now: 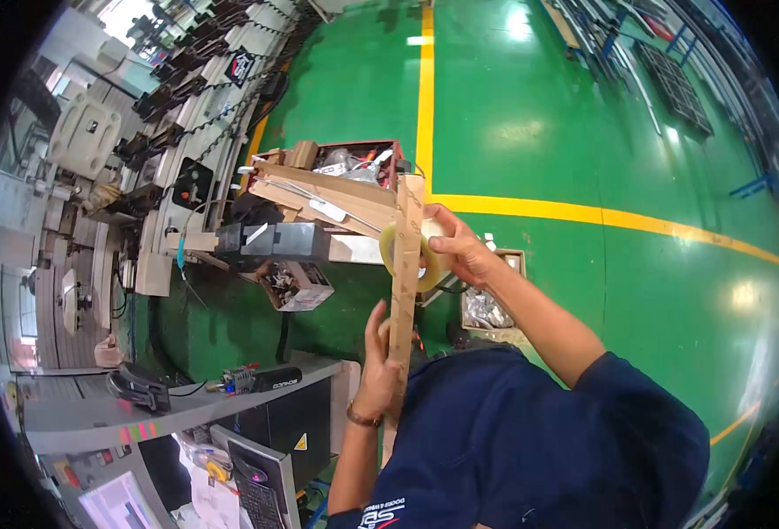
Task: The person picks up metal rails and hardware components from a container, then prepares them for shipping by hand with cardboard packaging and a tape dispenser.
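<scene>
A long narrow brown strip [404, 231], marked with a repeating dark print, runs from in front of my chest toward the bench. My left hand [375, 377] grips its left side near the lower part, some fingers stretched along the edge. My right hand [462, 252] holds a roll of yellowish clear tape [431, 275] against the upper part of the strip. The strip passes in front of the roll and covers its middle. A bracelet [364, 415] circles my left wrist.
Cardboard lengths [341, 196] lie across a red-edged bin [395, 148] just ahead. Black boxes [276, 240] and a carton of small parts [294, 285] stand left. A grey control desk [222, 407] is close at lower left. Another parts box [488, 307] sits beyond my right forearm.
</scene>
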Tool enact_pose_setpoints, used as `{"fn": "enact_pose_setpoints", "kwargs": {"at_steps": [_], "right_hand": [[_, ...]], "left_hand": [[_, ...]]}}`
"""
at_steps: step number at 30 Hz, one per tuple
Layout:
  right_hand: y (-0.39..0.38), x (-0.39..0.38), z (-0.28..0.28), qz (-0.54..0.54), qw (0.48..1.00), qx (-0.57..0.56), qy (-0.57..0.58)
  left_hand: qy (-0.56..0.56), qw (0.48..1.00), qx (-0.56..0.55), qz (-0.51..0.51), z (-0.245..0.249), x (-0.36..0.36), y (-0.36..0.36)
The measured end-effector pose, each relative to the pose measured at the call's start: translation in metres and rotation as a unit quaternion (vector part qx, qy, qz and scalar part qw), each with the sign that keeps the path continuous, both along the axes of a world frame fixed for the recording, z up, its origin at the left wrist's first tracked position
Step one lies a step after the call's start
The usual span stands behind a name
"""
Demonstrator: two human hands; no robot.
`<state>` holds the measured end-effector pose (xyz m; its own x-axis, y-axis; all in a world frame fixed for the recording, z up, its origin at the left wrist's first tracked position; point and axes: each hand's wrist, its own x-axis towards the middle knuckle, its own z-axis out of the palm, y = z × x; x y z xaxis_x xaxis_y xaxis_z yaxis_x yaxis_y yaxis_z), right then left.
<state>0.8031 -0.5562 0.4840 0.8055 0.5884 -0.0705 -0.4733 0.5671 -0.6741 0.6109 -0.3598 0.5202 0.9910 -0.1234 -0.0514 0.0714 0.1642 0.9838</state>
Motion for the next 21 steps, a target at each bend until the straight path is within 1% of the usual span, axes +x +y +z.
{"fn": "enact_pose_setpoints", "kwargs": {"at_steps": [2, 3, 5, 7, 8, 10, 11, 14, 15, 18, 19, 20, 21], "right_hand": [[0.008, 0.0, 0.012, -0.01, 0.997, -0.059, -0.043], [0.015, -0.002, 0.027, -0.039, 0.992, -0.091, -0.079], [0.02, -0.004, 0.042, -0.017, 0.99, -0.113, -0.079], [0.02, -0.005, 0.057, -0.002, 0.99, -0.123, -0.064], [0.019, -0.007, 0.065, -0.01, 0.986, -0.146, -0.085], [0.015, -0.006, 0.078, -0.03, 0.972, -0.196, -0.129], [0.013, -0.005, 0.066, -0.063, 0.944, -0.235, -0.22], [-0.001, -0.005, 0.069, -0.048, 0.954, -0.267, -0.126], [-0.007, -0.007, 0.076, -0.083, 0.942, -0.292, -0.143], [-0.034, -0.006, 0.092, -0.08, 0.926, -0.305, -0.208], [-0.038, -0.005, 0.103, -0.103, 0.877, -0.335, -0.329], [-0.04, -0.005, 0.11, -0.068, 0.861, -0.368, -0.345], [-0.039, -0.004, 0.115, -0.035, 0.843, -0.399, -0.36]], "left_hand": [[0.009, 1.0, 0.01, 0.02, 0.035, 0.038, -0.012], [0.014, 0.999, 0.011, 0.032, 0.044, 0.052, -0.016], [-0.012, 0.993, 0.107, 0.044, 0.042, 0.076, -0.007], [-0.003, 0.991, 0.128, 0.038, 0.041, 0.091, 0.001], [0.002, 0.99, 0.139, 0.035, 0.041, 0.098, 0.004], [0.035, 0.991, 0.131, 0.016, 0.058, 0.102, 0.004], [0.057, 0.991, 0.121, 0.009, 0.066, 0.103, 0.002], [0.026, 0.986, 0.151, 0.069, 0.044, 0.103, -0.003], [0.023, 0.983, 0.156, 0.093, 0.043, 0.101, -0.007], [0.018, 0.972, 0.181, 0.152, 0.041, 0.1, -0.016], [0.024, 0.967, 0.194, 0.162, 0.036, 0.1, -0.016], [0.032, 0.963, 0.208, 0.171, 0.03, 0.098, -0.017], [0.067, 0.957, 0.223, 0.174, 0.026, 0.097, -0.019]]}}
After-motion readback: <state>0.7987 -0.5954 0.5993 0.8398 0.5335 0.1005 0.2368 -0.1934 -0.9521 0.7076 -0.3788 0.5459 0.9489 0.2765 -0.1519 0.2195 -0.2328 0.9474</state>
